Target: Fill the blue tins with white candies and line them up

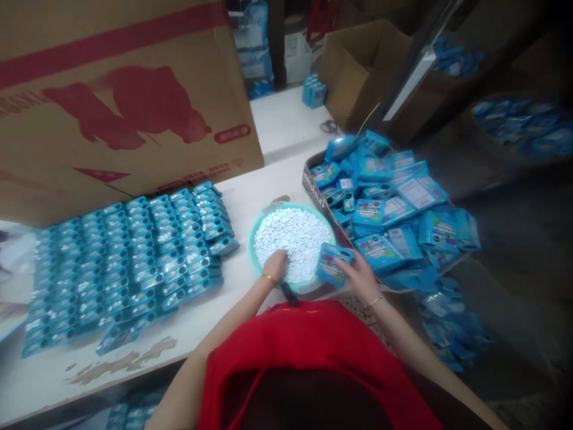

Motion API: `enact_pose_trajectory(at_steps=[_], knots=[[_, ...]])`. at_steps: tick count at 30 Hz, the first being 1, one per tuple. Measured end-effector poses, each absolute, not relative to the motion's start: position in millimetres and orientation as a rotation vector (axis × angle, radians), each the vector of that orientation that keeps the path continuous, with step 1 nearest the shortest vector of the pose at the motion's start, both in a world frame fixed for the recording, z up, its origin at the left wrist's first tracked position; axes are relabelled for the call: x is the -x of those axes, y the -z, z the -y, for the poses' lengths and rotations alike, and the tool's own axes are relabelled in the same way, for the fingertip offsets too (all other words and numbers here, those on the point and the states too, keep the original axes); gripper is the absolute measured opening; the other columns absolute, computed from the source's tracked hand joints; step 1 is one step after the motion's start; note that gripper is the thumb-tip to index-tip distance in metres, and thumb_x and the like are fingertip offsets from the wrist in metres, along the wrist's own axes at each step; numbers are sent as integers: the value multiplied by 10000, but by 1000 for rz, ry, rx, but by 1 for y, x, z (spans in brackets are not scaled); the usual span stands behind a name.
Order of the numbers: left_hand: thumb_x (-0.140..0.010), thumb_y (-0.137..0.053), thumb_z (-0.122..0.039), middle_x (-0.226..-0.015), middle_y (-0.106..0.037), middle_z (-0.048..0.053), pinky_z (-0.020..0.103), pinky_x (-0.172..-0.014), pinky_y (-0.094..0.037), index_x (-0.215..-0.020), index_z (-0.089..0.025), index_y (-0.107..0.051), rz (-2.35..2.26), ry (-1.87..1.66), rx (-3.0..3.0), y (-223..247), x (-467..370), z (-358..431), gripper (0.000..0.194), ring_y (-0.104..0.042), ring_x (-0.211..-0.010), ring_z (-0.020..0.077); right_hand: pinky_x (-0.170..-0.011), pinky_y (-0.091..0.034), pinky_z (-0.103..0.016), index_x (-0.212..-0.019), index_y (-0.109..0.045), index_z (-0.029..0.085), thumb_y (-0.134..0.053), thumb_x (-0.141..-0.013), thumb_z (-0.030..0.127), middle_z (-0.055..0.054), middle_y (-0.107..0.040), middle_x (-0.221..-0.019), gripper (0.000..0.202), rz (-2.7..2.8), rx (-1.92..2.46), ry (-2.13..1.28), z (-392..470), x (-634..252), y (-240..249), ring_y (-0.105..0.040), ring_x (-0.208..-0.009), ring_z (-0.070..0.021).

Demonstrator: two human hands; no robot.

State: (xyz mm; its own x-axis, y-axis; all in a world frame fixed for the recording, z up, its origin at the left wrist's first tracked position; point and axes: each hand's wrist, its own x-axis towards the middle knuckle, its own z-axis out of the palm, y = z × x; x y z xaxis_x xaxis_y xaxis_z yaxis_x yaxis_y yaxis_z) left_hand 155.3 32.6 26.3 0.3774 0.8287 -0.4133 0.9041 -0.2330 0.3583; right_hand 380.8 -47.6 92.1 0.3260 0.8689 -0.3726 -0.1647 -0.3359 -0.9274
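A round turquoise bowl [251, 246] full of small white pellets [295, 233] stands on the white table. My left hand [275, 266] dips into the pellets at the near left, fingers curled together; whatever they pinch is hidden. In my right hand [362, 276] is a small blue candy box [333, 263] printed with "caramelo macizo", held at the bowl's right rim. Beside that hand, a shallow carton [316, 190] is heaped with more blue boxes [389, 209].
Rows of blue boxes [134, 257] stand on the table [244, 197] at left, before a large cardboard box [147, 95]. Scissors [329, 126] and a few boxes [314, 92] lie farther back, near an open carton [358, 65]. More blue boxes [456, 325] pile below the right side.
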Motion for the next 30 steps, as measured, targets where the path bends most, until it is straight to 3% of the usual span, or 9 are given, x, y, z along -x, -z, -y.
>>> enact_pose_trajectory(at_steps=[6, 12, 15, 22, 30], knots=[[-874, -535, -292, -1098, -654, 97, 335, -925, -467, -1164, -164, -572, -1361, -25, -2059, -32, -136, -51, 319, -607, -1002, 203, -879, -504, -419, -1063, -570, 209, -702, -725, 473, -67, -655, -1026, 449, 1087, 1644, -918, 36, -388, -80, -618, -947, -239], [-890, -523, -343, -902, -644, 51, 293, -750, -494, -1199, -168, -554, -1136, -304, -2124, -97, -103, -69, 357, -592, -756, 147, -892, -504, -419, -1139, -550, 213, -641, -805, 403, -95, -648, -1067, 395, 1391, 1623, -705, 21, -380, -79, -617, -994, -256], [-905, -512, -345, -905, -645, 49, 274, -732, -492, -1168, -178, -562, -1050, -295, -2195, -133, -104, -74, 315, -601, -754, 138, -922, -496, -418, -1168, -540, 215, -600, -841, 342, -109, -638, -1099, 356, 1524, 1552, -636, 11, -372, -81, -606, -1036, -256], [-917, -455, -319, -984, -650, 69, 303, -759, -494, -1138, -195, -553, -950, 76, -2479, -190, -135, -85, 271, -621, -883, 191, -963, -488, -446, -1248, -507, 206, -509, -793, 143, -114, -620, -1161, 459, 1745, 1445, -528, -1, -359, -78, -568, -1111, -263], [-899, -382, -137, -858, -604, 95, 324, -691, -448, -939, -178, -595, -1090, 530, -2592, -246, -182, -71, 221, -570, -830, 231, -974, -483, -476, -1305, -477, 218, -518, -816, 164, -116, -618, -1197, 493, 1772, 1407, -550, 0, -353, -67, -561, -1137, -271]])
